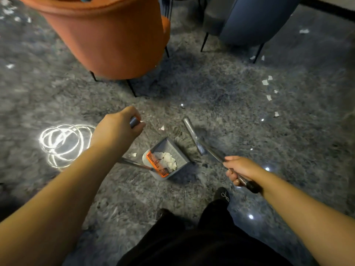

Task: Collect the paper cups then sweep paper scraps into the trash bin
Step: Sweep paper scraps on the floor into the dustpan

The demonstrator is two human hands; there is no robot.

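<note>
A grey dustpan (173,148) with an orange comb edge sits on the glossy grey floor, holding several white paper scraps (167,160). My left hand (119,126) is closed on the top of its long handle. My right hand (240,169) grips the metal broom handle (215,153), and the broom head (194,135) rests on the floor just right of the dustpan. Loose scraps lie near the pan (162,128) and further right (269,97). No paper cups or trash bin are in view.
An orange armchair (107,35) stands ahead on thin black legs, a blue chair (247,20) at upper right. More scraps lie at the far left (9,65) and far right (304,31). My feet (221,194) are close below the dustpan.
</note>
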